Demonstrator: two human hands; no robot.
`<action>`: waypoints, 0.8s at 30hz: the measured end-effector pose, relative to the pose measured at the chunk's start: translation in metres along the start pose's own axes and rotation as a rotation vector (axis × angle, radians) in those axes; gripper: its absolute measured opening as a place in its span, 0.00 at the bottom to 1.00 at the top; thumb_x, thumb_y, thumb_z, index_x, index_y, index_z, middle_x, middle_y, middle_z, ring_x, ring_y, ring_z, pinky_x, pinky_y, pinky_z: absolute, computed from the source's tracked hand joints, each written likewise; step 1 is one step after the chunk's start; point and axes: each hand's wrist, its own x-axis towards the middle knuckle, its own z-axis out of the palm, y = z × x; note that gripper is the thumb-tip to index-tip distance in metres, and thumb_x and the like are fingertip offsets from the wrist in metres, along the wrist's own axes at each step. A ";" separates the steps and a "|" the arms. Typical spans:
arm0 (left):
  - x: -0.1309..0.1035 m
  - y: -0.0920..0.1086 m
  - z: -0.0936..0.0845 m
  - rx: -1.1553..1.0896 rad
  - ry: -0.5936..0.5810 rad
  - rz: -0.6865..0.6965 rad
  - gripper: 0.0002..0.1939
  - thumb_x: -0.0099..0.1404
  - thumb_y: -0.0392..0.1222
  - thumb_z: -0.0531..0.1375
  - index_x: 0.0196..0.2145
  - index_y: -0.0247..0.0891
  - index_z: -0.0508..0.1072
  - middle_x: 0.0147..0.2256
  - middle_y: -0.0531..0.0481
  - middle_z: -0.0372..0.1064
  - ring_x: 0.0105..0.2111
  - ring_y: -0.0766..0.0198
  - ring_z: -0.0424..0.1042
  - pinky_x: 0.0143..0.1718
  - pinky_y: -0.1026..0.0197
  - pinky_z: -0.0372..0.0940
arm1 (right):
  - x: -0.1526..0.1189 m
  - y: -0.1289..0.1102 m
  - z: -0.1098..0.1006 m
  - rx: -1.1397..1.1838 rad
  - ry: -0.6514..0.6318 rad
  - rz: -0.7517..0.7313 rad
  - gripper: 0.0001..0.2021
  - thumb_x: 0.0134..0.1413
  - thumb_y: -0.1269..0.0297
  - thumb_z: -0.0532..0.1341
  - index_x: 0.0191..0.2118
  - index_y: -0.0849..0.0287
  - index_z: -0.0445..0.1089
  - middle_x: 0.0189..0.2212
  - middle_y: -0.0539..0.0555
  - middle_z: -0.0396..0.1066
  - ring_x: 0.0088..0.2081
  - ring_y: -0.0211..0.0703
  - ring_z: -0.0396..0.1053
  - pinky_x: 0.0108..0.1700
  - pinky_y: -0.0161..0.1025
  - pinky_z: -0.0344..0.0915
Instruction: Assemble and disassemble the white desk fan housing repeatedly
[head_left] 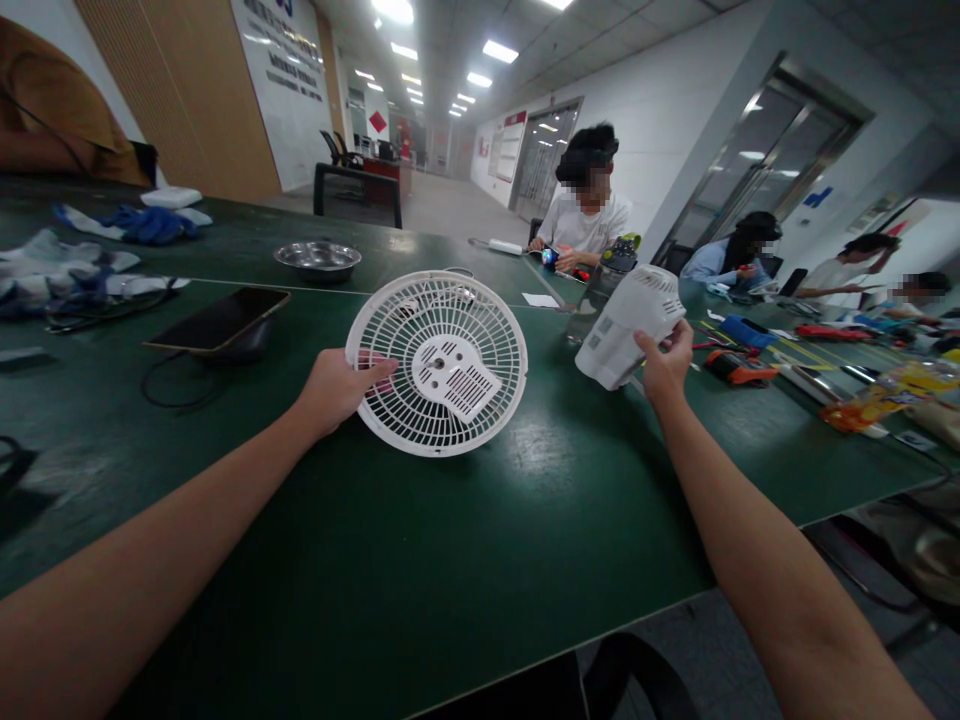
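A round white fan grille (444,440) is tilted above the green table, its slotted hub facing me. My left hand (337,388) is closed on the grille's left rim, with the thumb over the front and the fingers behind the bars. Over to the right, a white plastic housing (616,330) with vent slots at its top leans at an angle. My right hand (667,362) grips its right side. The grille and the housing are apart.
On the green table (420,560) are a metal bowl (318,257), a phone (225,318) with a cable, blue and white gloves (150,224), a clear bottle (596,295), an orange tool (741,368) and an orange drink bottle (885,395). People sit across and along the right.
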 end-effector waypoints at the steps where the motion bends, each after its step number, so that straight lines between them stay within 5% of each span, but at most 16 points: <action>1: 0.000 0.000 0.000 0.001 0.003 0.001 0.09 0.59 0.43 0.70 0.36 0.38 0.79 0.32 0.45 0.80 0.32 0.53 0.81 0.34 0.52 0.76 | 0.000 -0.002 0.000 0.002 -0.003 -0.006 0.37 0.45 0.50 0.69 0.60 0.58 0.61 0.57 0.61 0.68 0.54 0.54 0.69 0.57 0.55 0.65; 10: 0.004 -0.004 0.001 0.008 0.018 0.007 0.10 0.58 0.45 0.70 0.35 0.38 0.79 0.30 0.45 0.79 0.30 0.54 0.80 0.34 0.53 0.75 | -0.003 -0.016 0.000 -0.068 0.009 -0.089 0.40 0.44 0.52 0.68 0.62 0.57 0.55 0.57 0.62 0.64 0.58 0.56 0.66 0.60 0.56 0.62; 16: -0.003 0.004 0.001 -0.014 0.009 -0.004 0.08 0.59 0.44 0.70 0.35 0.39 0.79 0.31 0.45 0.80 0.31 0.54 0.80 0.35 0.52 0.76 | -0.016 -0.052 0.002 -0.146 0.137 -0.191 0.42 0.44 0.51 0.68 0.63 0.54 0.53 0.60 0.62 0.61 0.61 0.58 0.64 0.59 0.58 0.64; 24: 0.000 0.003 0.001 -0.030 -0.003 0.020 0.07 0.60 0.42 0.69 0.35 0.38 0.79 0.31 0.47 0.79 0.31 0.55 0.80 0.35 0.53 0.76 | -0.087 -0.090 0.064 -0.021 -0.326 0.029 0.37 0.44 0.48 0.69 0.58 0.55 0.57 0.49 0.59 0.73 0.42 0.52 0.73 0.45 0.51 0.71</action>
